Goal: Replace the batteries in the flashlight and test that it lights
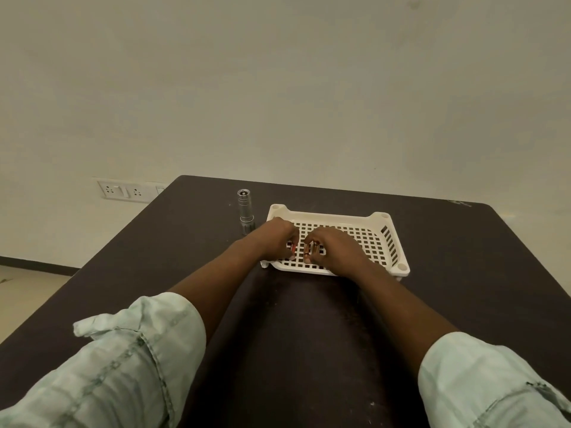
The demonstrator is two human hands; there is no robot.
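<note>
A silver flashlight stands upright on the dark table, head down, just left of a white perforated tray. Both my hands reach into the tray's left part. My left hand pinches a small battery with a red band between fingers and thumb. My right hand grips one or two brownish batteries right beside it. The fingers hide most of each battery, so their number is unclear.
The dark table runs toward me, its far edge against a pale wall. A wall socket panel sits beyond the left edge, with floor below. My rolled light sleeves fill the lower corners.
</note>
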